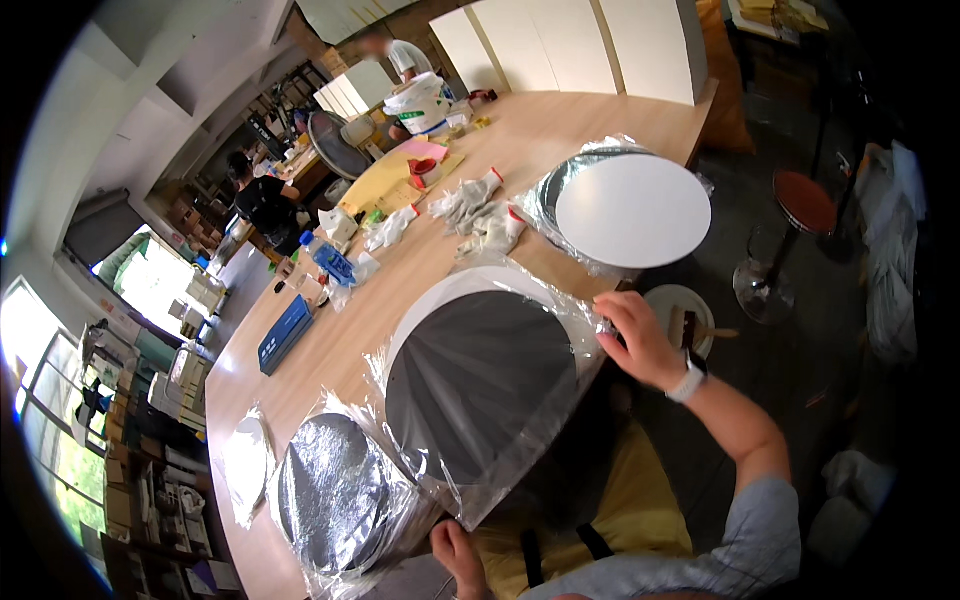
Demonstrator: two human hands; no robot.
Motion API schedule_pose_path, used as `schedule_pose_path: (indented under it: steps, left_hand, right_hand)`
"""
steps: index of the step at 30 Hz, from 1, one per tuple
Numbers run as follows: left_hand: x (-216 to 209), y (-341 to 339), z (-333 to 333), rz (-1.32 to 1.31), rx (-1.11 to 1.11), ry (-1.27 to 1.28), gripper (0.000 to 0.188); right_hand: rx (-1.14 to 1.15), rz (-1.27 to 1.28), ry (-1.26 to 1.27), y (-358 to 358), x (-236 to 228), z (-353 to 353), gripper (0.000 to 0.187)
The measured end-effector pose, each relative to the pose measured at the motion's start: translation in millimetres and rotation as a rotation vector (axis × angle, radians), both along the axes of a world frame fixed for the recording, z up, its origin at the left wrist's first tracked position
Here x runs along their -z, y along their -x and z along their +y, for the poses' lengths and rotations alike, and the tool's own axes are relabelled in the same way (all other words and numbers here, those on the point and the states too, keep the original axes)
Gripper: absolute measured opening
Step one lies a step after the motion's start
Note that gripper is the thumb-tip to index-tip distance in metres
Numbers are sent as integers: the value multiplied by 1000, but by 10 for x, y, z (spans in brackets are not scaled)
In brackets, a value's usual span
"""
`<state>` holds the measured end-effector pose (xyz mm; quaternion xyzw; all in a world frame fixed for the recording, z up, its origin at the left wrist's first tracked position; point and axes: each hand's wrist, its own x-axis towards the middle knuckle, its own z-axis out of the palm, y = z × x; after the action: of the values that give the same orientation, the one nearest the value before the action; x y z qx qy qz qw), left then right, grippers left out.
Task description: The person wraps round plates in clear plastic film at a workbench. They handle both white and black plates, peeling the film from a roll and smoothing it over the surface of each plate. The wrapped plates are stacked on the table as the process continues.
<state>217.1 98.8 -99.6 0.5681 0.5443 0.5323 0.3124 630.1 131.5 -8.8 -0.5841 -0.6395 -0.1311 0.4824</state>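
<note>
A dark grey round disc (480,390) lies at the table's near edge, with a white round board (425,310) showing past its far rim. Clear plastic film (530,445), perhaps a bag, covers both and wrinkles along its edges. My right hand (640,342), a pale watch strap on its wrist, pinches the film at the right side. Low in the view, my left hand (458,552) is closed at the film's near corner. Beside the disc on the left lies a stack of plastic-wrapped silvery discs (335,490).
A white oval board (635,210) rests on wrapped pieces at the far right. Work gloves (470,205), a blue-labelled bottle (328,258) and a blue box (286,335) lie across the table (350,340). Below its right edge stands a white bucket (690,300) with a brush.
</note>
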Motion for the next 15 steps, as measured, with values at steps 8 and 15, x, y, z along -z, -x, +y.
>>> schedule_pose_path:
  steps: [8,15]
  left_hand:
    - [-1022,-1087,154,1263,556,-367,49]
    - [-891,-1104,351,1230,492,-437,45]
  right_hand:
    - [-444,-450,328,552,91,-261,61]
    - [9,1631,-281,-986,491,-118,45]
